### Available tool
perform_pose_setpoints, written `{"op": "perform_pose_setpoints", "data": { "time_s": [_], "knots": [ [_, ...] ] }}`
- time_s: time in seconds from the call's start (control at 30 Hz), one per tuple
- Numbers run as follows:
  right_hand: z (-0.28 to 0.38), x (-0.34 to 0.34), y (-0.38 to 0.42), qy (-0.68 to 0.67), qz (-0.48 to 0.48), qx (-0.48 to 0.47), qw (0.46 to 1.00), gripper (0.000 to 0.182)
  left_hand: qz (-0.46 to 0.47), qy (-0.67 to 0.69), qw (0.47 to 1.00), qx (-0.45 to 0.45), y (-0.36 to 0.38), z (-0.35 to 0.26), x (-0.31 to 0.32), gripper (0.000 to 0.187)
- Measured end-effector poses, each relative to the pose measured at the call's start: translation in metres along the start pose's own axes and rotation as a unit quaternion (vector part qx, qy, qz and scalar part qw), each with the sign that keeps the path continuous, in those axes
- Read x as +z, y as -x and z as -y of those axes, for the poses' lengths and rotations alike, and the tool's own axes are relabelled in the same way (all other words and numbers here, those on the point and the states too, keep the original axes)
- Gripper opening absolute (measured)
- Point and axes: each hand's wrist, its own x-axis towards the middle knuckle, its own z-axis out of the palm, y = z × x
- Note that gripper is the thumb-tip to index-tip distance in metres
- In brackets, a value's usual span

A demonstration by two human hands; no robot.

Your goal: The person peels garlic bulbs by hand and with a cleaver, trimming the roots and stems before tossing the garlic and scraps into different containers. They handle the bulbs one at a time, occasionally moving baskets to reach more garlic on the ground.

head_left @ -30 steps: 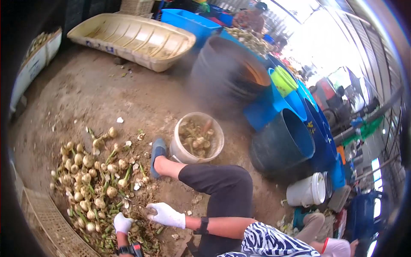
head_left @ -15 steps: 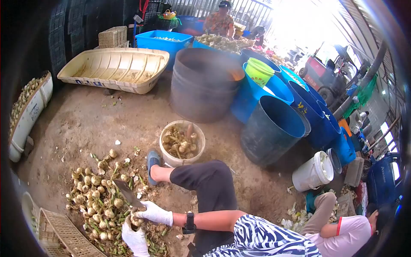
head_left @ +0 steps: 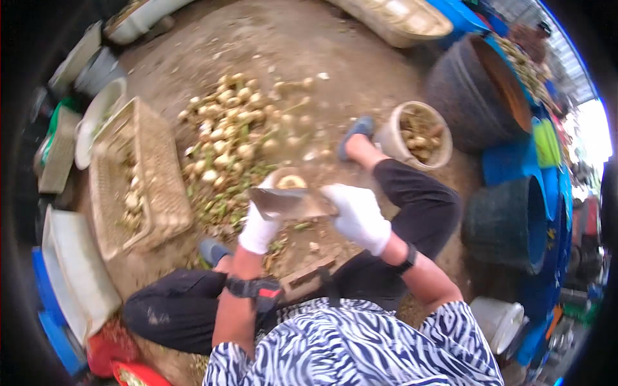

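My right hand (head_left: 360, 215), in a white glove, is closed around the handle end of a broad-bladed knife (head_left: 283, 201). The blade points left, across the front of my left hand (head_left: 259, 228). My left hand, also gloved, holds a pale bulb (head_left: 291, 182) just behind the upper edge of the blade; its fingers are partly hidden by the blade and blurred. Beyond my hands, a pile of round bulbs (head_left: 225, 122) with green stem pieces (head_left: 233, 193) lies on the dirt floor.
A woven plastic crate (head_left: 168, 174) with some bulbs inside stands at the left. A white bucket (head_left: 386, 138) of bulbs is beyond my right foot. A large dark tub (head_left: 457, 90) and a blue-green barrel (head_left: 502, 225) stand at the right. A person (head_left: 529, 42) is at the upper right.
The view has swung left and down, so the crate and both my legs now show. The knife still is in my right hand, with its blade now across my left hand and the bulb.
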Motion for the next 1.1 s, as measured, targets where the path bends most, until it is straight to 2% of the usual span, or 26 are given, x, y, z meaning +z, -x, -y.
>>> {"op": "perform_pose_setpoints", "data": {
  "time_s": [0.03,0.17,0.23,0.4,0.47,0.5,0.53,0.57,0.63,0.67,0.7,0.73,0.77,0.8,0.83,0.87,0.9,0.93,0.97,1.0,1.03,1.07,1.1],
  "knots": [
    [0.003,-0.001,0.003,0.024,0.012,-0.029,0.999,0.036,0.017,-0.285,0.947,0.144,-0.002,-0.022,0.002,0.042],
    [0.008,0.0,0.002,0.078,0.039,-0.045,0.995,0.028,-0.006,-0.263,0.949,0.174,-0.001,-0.021,0.006,0.041],
    [0.007,0.009,0.003,0.099,0.027,-0.057,0.993,0.016,-0.007,-0.311,0.938,0.152,0.006,-0.027,0.005,0.038],
    [-0.014,0.024,-0.002,0.113,-0.007,-0.049,0.992,0.017,0.005,-0.322,0.939,0.124,0.01,-0.039,0.001,0.036],
    [-0.031,0.023,-0.004,0.11,-0.01,-0.043,0.993,0.019,0.05,-0.245,0.968,-0.028,0.012,-0.05,0.001,0.042],
    [-0.05,0.015,-0.014,0.118,-0.03,0.039,0.992,0.015,0.017,-0.191,0.981,-0.018,0.021,-0.048,0.004,0.05],
    [-0.057,0.007,-0.022,0.124,-0.049,0.119,0.984,0.012,0.016,-0.197,0.98,-0.029,0.028,-0.059,0.006,0.058],
    [-0.058,0.003,-0.026,0.126,-0.081,0.112,0.982,0.007,-0.003,-0.269,0.962,-0.049,0.025,-0.062,0.002,0.057],
    [-0.026,0.003,-0.025,0.019,-0.112,-0.003,0.994,0.011,-0.038,-0.348,0.934,-0.067,0.025,-0.051,-0.001,0.055],
    [-0.027,0.009,-0.018,0.048,-0.002,0.044,0.998,0.018,-0.048,-0.352,0.934,-0.037,0.015,-0.039,-0.007,0.054],
    [-0.02,0.019,-0.01,0.0,-0.08,0.011,0.997,0.027,-0.071,-0.259,0.961,-0.061,0.012,-0.031,-0.009,0.055],
    [-0.012,0.016,-0.01,-0.011,-0.012,0.059,0.998,0.033,-0.09,-0.176,0.976,-0.088,0.01,-0.031,-0.009,0.058],
    [-0.014,0.025,-0.011,-0.061,-0.01,0.072,0.995,0.037,-0.078,0.081,0.988,-0.104,0.007,-0.048,-0.004,0.057],
    [-0.014,0.029,-0.011,-0.123,-0.006,0.102,0.987,0.036,-0.067,0.153,0.982,-0.093,0.005,-0.038,-0.011,0.056],
    [-0.022,0.044,-0.01,-0.134,-0.012,0.125,0.983,0.034,-0.1,0.17,0.979,-0.05,0.005,-0.017,-0.017,0.055],
    [-0.021,0.045,-0.01,-0.188,-0.024,0.137,0.972,0.029,-0.084,0.152,0.982,-0.078,0.004,-0.007,-0.022,0.055],
    [-0.02,0.049,-0.013,-0.211,0.005,0.167,0.963,0.034,-0.01,0.148,0.983,-0.109,0.002,0.002,-0.034,0.045],
    [-0.028,0.058,-0.015,-0.219,-0.025,0.158,0.963,0.034,-0.068,0.17,0.976,-0.119,0.003,0.001,-0.019,0.036],
    [-0.031,0.064,-0.019,-0.204,-0.018,0.146,0.968,0.033,-0.033,-0.069,0.996,-0.05,0.004,0.029,-0.04,0.036],
    [-0.036,0.069,-0.019,-0.192,-0.005,0.133,0.972,0.032,-0.003,-0.303,0.953,0.022,0.003,0.061,-0.062,0.038],
    [-0.054,0.079,-0.013,-0.16,-0.009,0.111,0.981,0.027,-0.037,0.06,0.996,-0.059,-0.01,0.055,-0.057,0.044],
    [-0.069,0.098,-0.007,-0.146,0.001,0.081,0.986,0.024,-0.109,0.245,0.96,-0.083,-0.014,0.046,-0.065,0.048],
    [-0.084,0.098,-0.001,-0.065,0.124,0.068,0.988,0.026,-0.189,0.419,0.885,-0.08,-0.016,0.027,-0.067,0.051]
  ]
}}
